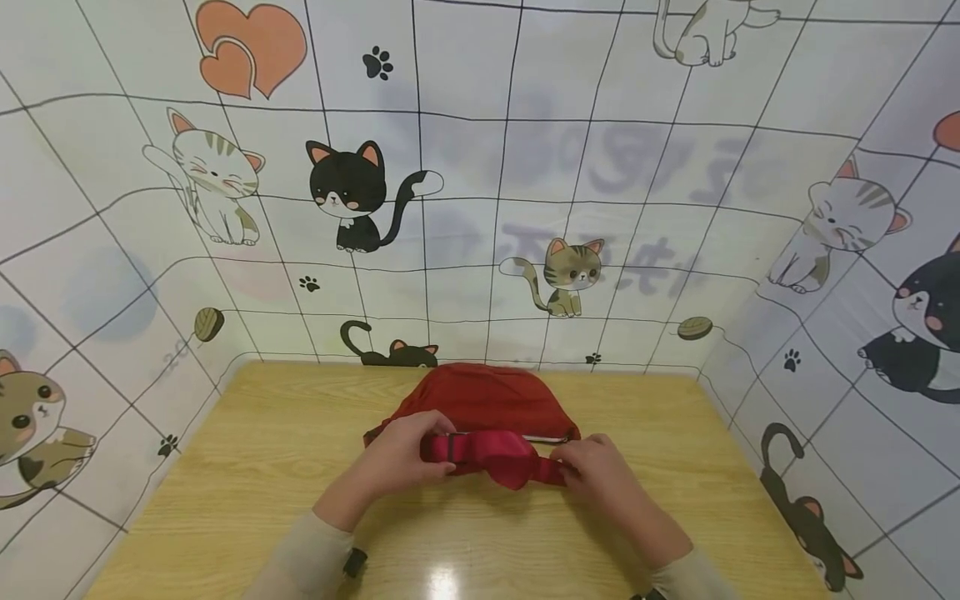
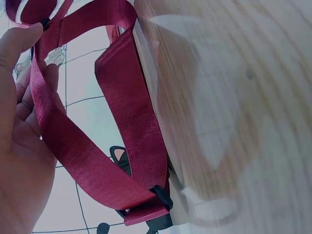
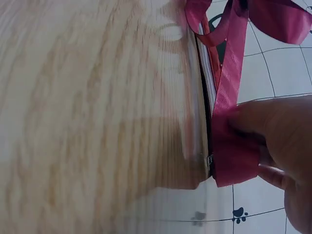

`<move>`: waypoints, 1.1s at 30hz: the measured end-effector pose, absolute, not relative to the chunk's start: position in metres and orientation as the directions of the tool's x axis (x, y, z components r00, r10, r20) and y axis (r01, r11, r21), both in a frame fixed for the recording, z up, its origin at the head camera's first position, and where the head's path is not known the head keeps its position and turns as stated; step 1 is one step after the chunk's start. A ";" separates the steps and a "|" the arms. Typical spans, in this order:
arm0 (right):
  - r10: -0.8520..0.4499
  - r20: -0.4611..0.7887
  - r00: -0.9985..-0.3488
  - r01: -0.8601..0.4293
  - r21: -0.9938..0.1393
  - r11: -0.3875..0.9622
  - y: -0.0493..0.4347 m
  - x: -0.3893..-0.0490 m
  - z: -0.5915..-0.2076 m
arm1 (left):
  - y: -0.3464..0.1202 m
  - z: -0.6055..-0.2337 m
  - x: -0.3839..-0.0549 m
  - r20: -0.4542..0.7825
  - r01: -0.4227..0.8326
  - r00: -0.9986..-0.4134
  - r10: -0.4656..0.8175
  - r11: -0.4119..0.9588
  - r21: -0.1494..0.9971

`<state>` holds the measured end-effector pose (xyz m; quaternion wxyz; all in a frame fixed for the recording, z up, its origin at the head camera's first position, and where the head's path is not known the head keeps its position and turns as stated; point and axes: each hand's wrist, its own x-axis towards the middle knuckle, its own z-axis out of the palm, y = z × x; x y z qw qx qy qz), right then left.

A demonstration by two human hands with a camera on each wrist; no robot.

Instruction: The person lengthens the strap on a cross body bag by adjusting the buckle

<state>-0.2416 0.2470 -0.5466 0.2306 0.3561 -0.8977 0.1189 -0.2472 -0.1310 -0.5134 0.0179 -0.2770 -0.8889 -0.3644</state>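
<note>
A red zippered bag [image 1: 487, 396] lies on the table against the back wall. In front of it, its crimson webbing strap [image 1: 510, 458] is looped and bunched in the middle. My left hand [image 1: 401, 454] pinches the strap's left part between thumb and fingers, close to a black buckle. In the left wrist view the strap [image 2: 87, 156] hangs in a loop from that hand and passes through a black slider [image 2: 163, 197]. My right hand [image 1: 600, 475] pinches the folded right end of the strap [image 3: 236, 163], beside the bag's zipper edge.
A light wooden table [image 1: 637, 525] carries the bag. White walls [image 1: 465, 167] printed with cats and grid lines close it in at the back and on both sides. Dark wrist straps [image 1: 355, 562] show near the cuffs of the pale sleeves.
</note>
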 end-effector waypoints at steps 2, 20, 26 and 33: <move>-0.581 0.473 -0.662 -0.656 0.007 0.754 0.248 -0.240 -0.544 | -0.133 -0.514 -0.248 0.227 0.502 -0.847 0.481 0.581 0.641; -0.445 0.276 -0.852 -0.514 -0.274 0.813 0.208 -0.238 -0.546 | -0.131 -0.516 -0.248 0.232 0.504 -0.845 0.483 0.572 0.647; -0.458 0.282 -0.843 -0.526 -0.259 0.810 0.211 -0.238 -0.550 | -0.136 -0.516 -0.248 0.194 0.467 -0.864 0.465 0.595 0.655; -0.478 0.321 -0.818 -0.494 0.035 0.869 0.219 -0.237 -0.548 | -0.144 -0.510 -0.251 0.207 0.459 -0.868 0.451 0.571 0.680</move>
